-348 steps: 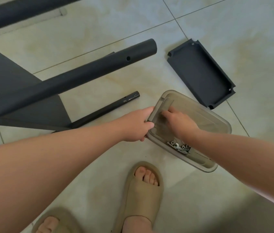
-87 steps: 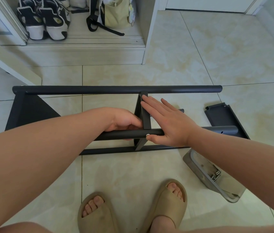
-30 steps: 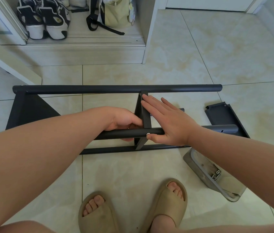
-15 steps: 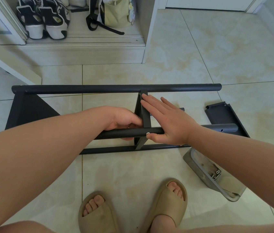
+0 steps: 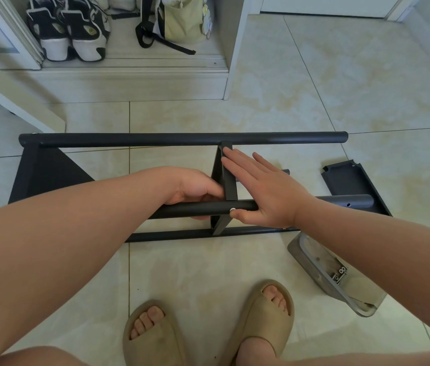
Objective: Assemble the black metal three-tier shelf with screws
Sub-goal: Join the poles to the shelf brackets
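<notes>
The black metal shelf frame lies on its side on the tiled floor, its far post [image 5: 182,138] running left to right. A middle shelf panel [image 5: 225,180] stands on edge between the posts. My left hand [image 5: 195,191] reaches behind the near post [image 5: 195,209], fingers curled around the panel's edge. My right hand [image 5: 261,191] lies flat with straight fingers against the panel's right face, its thumb beside a silver screw [image 5: 232,210] in the near post. A third post [image 5: 182,235] lies on the floor below.
A loose black shelf panel [image 5: 351,180] lies on the floor at the right. A clear plastic box [image 5: 322,273] with several screws sits near my right forearm. My sandalled feet [image 5: 208,326] are below. A cabinet with shoes [image 5: 71,30] and a bag stands beyond.
Earlier both hands were at the plastic screw box. Over the last few seconds both hands have stayed on the middle panel and near post with almost no movement.
</notes>
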The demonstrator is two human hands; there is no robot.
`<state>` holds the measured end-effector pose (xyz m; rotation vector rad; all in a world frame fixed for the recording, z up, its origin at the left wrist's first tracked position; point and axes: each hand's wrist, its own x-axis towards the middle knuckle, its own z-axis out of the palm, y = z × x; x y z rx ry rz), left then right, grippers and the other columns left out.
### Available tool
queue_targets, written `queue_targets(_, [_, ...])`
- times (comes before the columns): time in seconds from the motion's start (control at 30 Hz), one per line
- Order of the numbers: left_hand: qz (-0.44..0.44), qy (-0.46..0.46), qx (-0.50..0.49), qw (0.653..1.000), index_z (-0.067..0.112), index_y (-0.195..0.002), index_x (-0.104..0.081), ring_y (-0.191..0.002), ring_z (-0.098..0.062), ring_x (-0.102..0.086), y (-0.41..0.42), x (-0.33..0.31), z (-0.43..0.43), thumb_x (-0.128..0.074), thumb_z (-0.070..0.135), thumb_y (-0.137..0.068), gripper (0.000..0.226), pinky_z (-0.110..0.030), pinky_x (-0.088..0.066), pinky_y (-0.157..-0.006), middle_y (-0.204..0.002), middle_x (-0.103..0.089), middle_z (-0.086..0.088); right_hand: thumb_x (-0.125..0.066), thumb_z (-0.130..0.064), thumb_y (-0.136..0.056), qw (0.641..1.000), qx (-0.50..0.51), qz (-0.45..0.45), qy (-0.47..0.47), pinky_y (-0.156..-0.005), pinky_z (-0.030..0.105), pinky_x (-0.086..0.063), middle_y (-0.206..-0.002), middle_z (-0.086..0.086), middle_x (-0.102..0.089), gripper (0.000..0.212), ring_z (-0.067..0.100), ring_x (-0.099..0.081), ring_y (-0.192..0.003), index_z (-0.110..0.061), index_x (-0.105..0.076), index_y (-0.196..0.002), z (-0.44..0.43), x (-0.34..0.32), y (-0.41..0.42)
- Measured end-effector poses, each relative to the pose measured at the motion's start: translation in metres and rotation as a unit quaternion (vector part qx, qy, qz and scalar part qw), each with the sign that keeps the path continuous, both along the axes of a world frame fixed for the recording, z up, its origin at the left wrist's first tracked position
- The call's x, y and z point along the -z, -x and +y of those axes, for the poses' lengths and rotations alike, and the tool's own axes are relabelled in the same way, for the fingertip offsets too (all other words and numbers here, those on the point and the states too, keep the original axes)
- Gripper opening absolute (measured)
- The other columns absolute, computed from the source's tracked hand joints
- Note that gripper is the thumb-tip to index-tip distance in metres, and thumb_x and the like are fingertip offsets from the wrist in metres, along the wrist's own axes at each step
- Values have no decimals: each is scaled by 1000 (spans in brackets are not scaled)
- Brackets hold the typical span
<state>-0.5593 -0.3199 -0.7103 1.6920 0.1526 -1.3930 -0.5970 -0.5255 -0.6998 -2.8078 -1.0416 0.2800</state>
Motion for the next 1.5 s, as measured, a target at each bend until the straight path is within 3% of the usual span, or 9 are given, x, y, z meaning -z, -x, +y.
queue_targets(0.13, [9,15,5,1000,12,-91,-70,-65,-13,-61,0,-3,1,-57,17,-96,14,-31,-50,-75,-70,-68,0,-36,-71,-88,1000,-1,1,7,-128,37,-2,-171,0,1,98,16,-2,-157,-13,-11,-163,0,0,0])
queue_targets(0.3, [31,29,-1,999,13,-92,-71,-72,-15,-59,1,-5,3,-55,16,-96,17,-34,-49,-84,-75,-68,-2,-38,-70,-89,1000,0,-2,4,-128,37,-2,-171,1,0,98,16,-3,-157,-13,-11,-163,0,1,0])
queue_targets(0.53, [2,7,12,1000,13,-90,-69,-66,-14,-59,1,-5,-1,-58,17,-96,14,-31,-51,-75,-65,-66,0,-40,-69,-88,1000,1,-4,-4,-128,38,-4,-171,2,-3,98,18,-6,-158,-12,-14,-163,0,2,0])
queue_targets(0.67, [6,26,10,1000,12,-91,-70,-70,-15,-59,0,-3,1,-57,15,-96,15,-33,-50,-79,-72,-68,-2,-40,-69,-89,1000,0,-4,-2,-127,37,-3,-171,1,-2,97,17,-5,-158,-12,-13,-163,0,1,-1])
queue_targets(0.87, [38,20,-3,999,13,-101,-70,-81,-16,-61,1,-5,2,-53,19,-99,18,-38,-51,-97,-78,-70,-1,-39,-70,-88,1000,2,-3,1,-128,37,-2,-171,1,-1,98,16,-4,-158,-12,-13,-163,-1,1,-1])
queue_targets(1.13, [21,31,3,999,12,-90,-71,-76,-16,-61,0,-3,2,-55,12,-97,18,-36,-49,-90,-77,-70,-3,-39,-70,-89,1000,0,-1,7,-127,35,0,-171,0,1,98,15,-2,-157,-13,-11,-163,-1,1,-1])
queue_targets(1.23, [33,41,-2,999,12,-96,-72,-80,-17,-61,0,-2,4,-53,9,-97,19,-37,-49,-92,-86,-69,-5,-36,-72,-89,1000,-1,2,13,-127,34,1,-171,-1,3,98,15,-1,-157,-14,-9,-164,-1,0,-1])
queue_targets(1.37, [22,14,-5,1000,13,-101,-70,-80,-16,-63,2,-4,1,-54,20,-99,18,-38,-52,-94,-74,-70,0,-37,-71,-89,1000,0,1,8,-127,36,-1,-171,0,2,98,15,-2,-158,-13,-10,-163,-1,1,-1])
queue_targets(1.5, [-1,-3,10,1000,12,-102,-70,-86,-19,-63,2,-3,-1,-56,19,-98,16,-41,-54,-96,-81,-70,-3,-39,-70,-88,1000,2,2,1,-128,37,-2,-171,0,0,98,15,-3,-158,-12,-12,-163,0,1,0])
